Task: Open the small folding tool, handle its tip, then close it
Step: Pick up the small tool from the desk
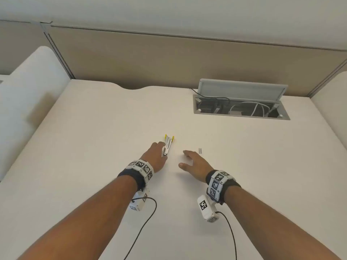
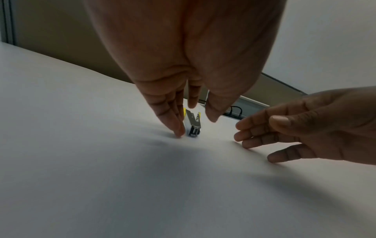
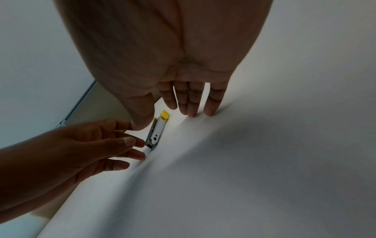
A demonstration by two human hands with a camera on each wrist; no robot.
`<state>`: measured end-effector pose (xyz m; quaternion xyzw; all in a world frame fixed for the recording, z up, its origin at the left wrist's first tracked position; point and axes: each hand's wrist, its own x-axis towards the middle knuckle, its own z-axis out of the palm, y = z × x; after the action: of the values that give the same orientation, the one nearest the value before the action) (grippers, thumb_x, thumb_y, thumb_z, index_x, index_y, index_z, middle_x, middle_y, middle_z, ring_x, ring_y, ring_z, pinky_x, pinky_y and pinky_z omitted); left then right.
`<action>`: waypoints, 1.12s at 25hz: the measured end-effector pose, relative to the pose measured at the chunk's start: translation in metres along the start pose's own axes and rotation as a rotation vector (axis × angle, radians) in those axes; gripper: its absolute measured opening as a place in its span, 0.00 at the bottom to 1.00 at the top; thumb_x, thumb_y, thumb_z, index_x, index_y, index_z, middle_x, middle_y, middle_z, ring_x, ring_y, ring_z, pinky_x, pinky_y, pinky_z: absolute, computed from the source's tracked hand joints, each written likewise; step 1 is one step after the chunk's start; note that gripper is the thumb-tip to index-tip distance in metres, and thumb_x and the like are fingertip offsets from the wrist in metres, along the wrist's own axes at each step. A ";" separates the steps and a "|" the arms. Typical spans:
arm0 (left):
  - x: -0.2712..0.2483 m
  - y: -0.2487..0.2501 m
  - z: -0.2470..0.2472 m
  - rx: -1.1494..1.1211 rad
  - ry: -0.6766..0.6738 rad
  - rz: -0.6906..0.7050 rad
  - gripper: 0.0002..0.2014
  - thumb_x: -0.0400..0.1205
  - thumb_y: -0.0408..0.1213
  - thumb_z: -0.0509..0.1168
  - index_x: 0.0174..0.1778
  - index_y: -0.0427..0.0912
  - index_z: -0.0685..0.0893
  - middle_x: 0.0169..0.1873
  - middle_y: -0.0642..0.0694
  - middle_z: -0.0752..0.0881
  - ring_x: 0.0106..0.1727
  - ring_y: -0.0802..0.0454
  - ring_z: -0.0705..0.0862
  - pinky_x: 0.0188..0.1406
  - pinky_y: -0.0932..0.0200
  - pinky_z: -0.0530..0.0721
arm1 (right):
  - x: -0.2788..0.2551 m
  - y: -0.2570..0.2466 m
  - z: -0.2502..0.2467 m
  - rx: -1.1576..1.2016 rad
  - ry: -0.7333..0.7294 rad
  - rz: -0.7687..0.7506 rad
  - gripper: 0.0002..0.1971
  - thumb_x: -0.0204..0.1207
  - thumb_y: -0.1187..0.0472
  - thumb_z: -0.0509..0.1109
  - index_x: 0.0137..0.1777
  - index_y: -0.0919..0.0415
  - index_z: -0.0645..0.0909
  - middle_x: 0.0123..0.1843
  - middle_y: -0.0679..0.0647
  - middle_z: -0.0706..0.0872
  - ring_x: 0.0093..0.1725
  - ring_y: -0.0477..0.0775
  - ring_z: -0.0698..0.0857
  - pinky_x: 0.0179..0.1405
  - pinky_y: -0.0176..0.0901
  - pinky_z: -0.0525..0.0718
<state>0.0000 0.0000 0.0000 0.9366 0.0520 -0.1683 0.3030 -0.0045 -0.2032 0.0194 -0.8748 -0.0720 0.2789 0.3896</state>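
A small silver folding tool (image 1: 168, 145) with yellow ends lies on the white table (image 1: 105, 132), its two arms spread in a narrow V at the far end. My left hand (image 1: 156, 156) sits against the tool's left side. Its straight fingers (image 2: 175, 122) touch the tool (image 2: 193, 124) near the hinge end, and the thumb stands apart on the other side. My right hand (image 1: 191, 161) hovers a little to the right of the tool (image 3: 157, 130), fingers (image 3: 192, 104) straight with their tips at the table and holding nothing.
A short grey strip (image 1: 200, 150), like a bar of staples, lies just beyond my right fingertips. At the back right is an open cable box (image 1: 240, 109) with its lid (image 1: 242, 89) raised. A beige divider panel (image 1: 169, 59) closes the far edge.
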 end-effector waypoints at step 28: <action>0.020 0.018 0.008 0.074 0.067 -0.097 0.27 0.79 0.28 0.57 0.74 0.49 0.66 0.57 0.37 0.78 0.52 0.35 0.84 0.45 0.48 0.79 | 0.043 0.004 0.013 0.189 0.016 0.033 0.27 0.80 0.58 0.70 0.78 0.59 0.69 0.62 0.52 0.79 0.57 0.51 0.81 0.59 0.38 0.74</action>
<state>0.0201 -0.0199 -0.0033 0.9486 0.1014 -0.1530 0.2577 0.0239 -0.1832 -0.0092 -0.8374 -0.0280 0.2840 0.4662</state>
